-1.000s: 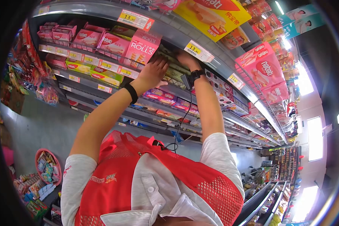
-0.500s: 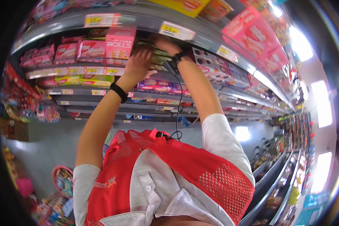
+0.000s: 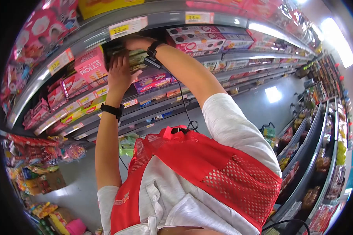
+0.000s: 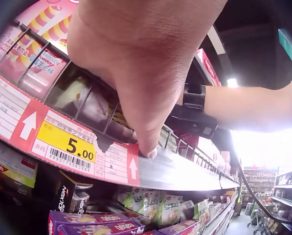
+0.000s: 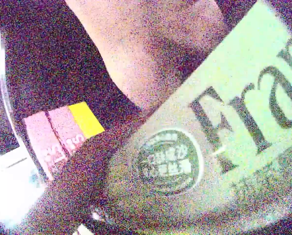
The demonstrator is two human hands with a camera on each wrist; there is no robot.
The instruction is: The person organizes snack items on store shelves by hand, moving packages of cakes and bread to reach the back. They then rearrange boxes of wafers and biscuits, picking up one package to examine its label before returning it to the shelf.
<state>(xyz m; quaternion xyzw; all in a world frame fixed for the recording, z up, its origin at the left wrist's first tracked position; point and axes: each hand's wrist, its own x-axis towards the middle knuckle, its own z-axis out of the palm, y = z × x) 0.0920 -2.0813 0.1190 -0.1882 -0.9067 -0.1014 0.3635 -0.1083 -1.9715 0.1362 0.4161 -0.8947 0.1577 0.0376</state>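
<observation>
My left hand (image 3: 119, 76) is on the front of a shelf beside a pink Rolls box (image 3: 91, 65), fingers extended upward and thumb spread. In the left wrist view its thumb tip touches the shelf edge (image 4: 185, 172), just right of a 5.00 price tag (image 4: 67, 147). Deeper in the same slot is my right hand (image 3: 139, 42), over pale green packs (image 3: 137, 58), its fingers hidden in the shelf. The grainy right wrist view has this hand (image 5: 151, 44) right behind the top edge of a pale green pack (image 5: 224, 132) lettered "Fran"; its grip cannot be told.
A wire guard (image 4: 80, 95) runs along the shelf front. Stacked patterned boxes (image 3: 196, 39) stand right of my right arm. Purple Nabati boxes (image 3: 153, 82) sit one shelf below. Above the hands is a shelf rail with a 13 price tag (image 3: 128, 27). A cable (image 3: 181, 92) hangs from my right wrist.
The head view has swung, so the shelf and both hands sit further left in it. Both hands stay in the same slot beside the Rolls box.
</observation>
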